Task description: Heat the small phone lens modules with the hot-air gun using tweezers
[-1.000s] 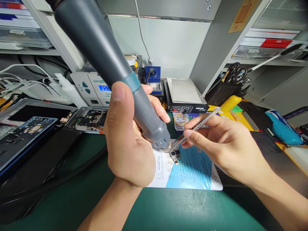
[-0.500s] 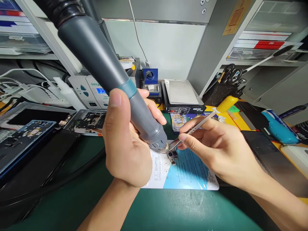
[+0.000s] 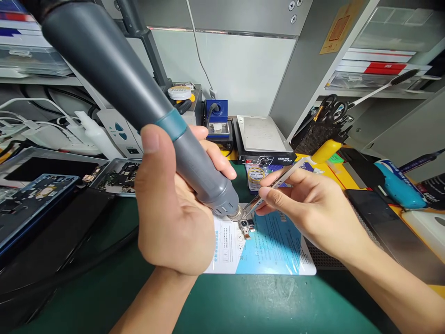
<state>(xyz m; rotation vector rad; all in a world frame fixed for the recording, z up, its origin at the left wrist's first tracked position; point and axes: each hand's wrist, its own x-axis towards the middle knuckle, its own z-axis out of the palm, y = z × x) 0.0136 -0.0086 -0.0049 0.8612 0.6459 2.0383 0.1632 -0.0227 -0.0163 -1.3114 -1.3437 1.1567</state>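
My left hand [image 3: 177,208] is wrapped round a grey hot air gun [image 3: 205,171], tilted with its metal nozzle [image 3: 237,213] pointing down and to the right. In my right hand [image 3: 302,199], metal tweezers [image 3: 278,183] are pinched between thumb and fingers, their tips beside the nozzle. Just below lies a small phone camera module [image 3: 246,226] with a short flex tail. It rests on a white and blue printed sheet [image 3: 274,255]. The nozzle and tweezers partly hide the spot where their tips meet, so I cannot tell whether the tips touch the module.
At the back stand a flat heating plate [image 3: 266,139], a blue soldering iron holder [image 3: 218,118] and a white hot air station [image 3: 120,134]. Opened phones [image 3: 38,195] lie at left, above a black hose [image 3: 104,260]. A mesh tool cup [image 3: 320,132] stands at right.
The hot air gun and my left hand have shifted left, tilting slightly, so the station's display is now covered. My right hand with the tweezers has barely moved.
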